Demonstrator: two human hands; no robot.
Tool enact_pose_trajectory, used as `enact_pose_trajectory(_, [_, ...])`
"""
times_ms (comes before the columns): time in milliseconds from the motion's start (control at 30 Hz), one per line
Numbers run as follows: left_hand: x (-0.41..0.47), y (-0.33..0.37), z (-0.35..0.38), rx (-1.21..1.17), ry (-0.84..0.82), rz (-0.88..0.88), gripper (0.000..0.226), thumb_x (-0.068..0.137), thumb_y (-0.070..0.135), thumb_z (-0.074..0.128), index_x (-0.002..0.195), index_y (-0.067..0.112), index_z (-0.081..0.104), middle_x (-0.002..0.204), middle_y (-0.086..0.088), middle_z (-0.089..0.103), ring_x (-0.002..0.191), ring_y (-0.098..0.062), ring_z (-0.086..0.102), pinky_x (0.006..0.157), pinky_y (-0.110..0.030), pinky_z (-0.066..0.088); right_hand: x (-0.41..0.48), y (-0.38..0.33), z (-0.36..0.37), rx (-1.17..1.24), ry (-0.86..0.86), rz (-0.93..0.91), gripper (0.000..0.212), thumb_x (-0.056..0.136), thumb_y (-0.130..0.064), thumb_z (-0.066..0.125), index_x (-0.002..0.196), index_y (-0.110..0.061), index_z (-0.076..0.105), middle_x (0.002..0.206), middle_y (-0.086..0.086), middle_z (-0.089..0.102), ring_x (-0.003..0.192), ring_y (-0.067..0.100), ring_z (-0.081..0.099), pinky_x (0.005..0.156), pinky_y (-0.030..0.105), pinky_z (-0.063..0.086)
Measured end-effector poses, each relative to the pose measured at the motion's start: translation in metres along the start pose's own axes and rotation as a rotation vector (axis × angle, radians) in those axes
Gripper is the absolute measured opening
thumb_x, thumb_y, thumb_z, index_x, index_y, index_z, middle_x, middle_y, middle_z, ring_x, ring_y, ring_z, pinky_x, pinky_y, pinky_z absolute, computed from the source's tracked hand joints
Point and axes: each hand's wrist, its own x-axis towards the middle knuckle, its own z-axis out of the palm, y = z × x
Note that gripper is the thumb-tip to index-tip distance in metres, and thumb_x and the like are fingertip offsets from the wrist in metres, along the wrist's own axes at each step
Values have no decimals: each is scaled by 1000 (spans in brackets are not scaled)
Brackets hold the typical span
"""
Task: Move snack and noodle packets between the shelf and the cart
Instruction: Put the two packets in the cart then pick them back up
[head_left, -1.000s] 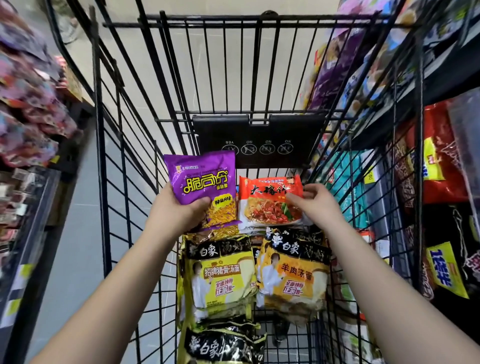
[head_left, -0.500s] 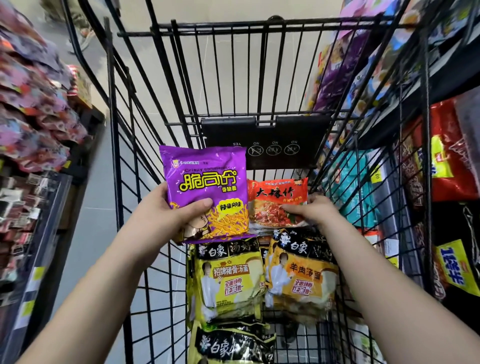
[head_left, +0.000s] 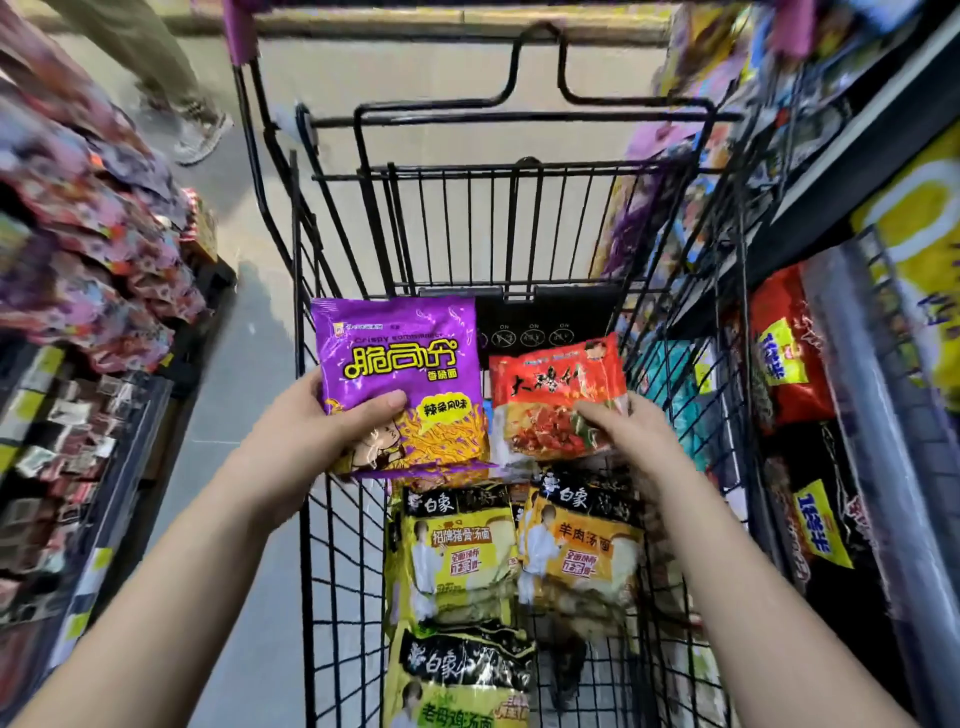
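My left hand (head_left: 317, 436) grips a purple crispy-noodle packet (head_left: 402, 374) by its lower left corner and holds it up over the left side of the black wire cart (head_left: 311, 519). My right hand (head_left: 628, 441) grips an orange-red noodle packet (head_left: 556, 384) by its lower right part, held above the cart's middle. Below them, in the cart, lie three yellow-and-black noodle packets: one at the left (head_left: 457, 551), one at the right (head_left: 582, 545) and one nearer me (head_left: 462, 680).
A shelf with red, yellow and black noodle packs (head_left: 789, 343) stands close along the cart's right side. Racks of hanging snack bags (head_left: 88, 249) line the left. The grey aisle floor (head_left: 239, 415) runs between. A person's legs and shoe (head_left: 197, 140) show at the far left.
Both hands have lifted their packets higher out of the cart. The orange-red packet has come up off the pile. My view has tilted, so the cart handle now shows at the top.
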Motion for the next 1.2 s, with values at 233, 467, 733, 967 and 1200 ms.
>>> enact_pose_trajectory(233, [-47,60,-8,-76,-56,51,65,68,32,91,123,12,64,112,-14,78,92,-27,79,72,-29,62,-114,-63,-34,346,24,-151,65,59,-49,92,114,-20,73,113,2,80,111,22,74,98,41,52])
enact_pose_trajectory(467, [-106,134,-6,-42,-164,229,85,60,41,88,133,8,60,112,-12,79,91,-23,78,74,-29,61,-255,-116,-71,554,162,-349,45,72,-24,80,114,-13,73,106,6,81,92,18,79,73,34,65])
enact_pose_trajectory(733, [-180,194,6,38,-342,472,72,64,50,86,122,14,64,98,3,81,79,-5,77,65,-19,60,-420,-134,-70,597,355,-548,35,75,-22,76,109,-13,74,102,3,82,84,14,79,66,26,62])
enact_pose_trajectory(967, [-255,228,37,-33,-731,565,72,35,63,98,97,32,81,95,-5,82,75,-15,79,63,-22,61,-590,-96,-54,629,696,-679,40,69,-30,83,107,-19,77,112,7,80,93,20,78,75,36,66])
enact_pose_trajectory(1200, [-367,234,105,-56,-1044,682,59,50,60,94,101,33,80,96,4,82,75,-8,77,65,-22,61,-755,-28,-35,594,1041,-707,27,77,-24,86,104,-27,80,110,5,80,92,17,78,70,38,66])
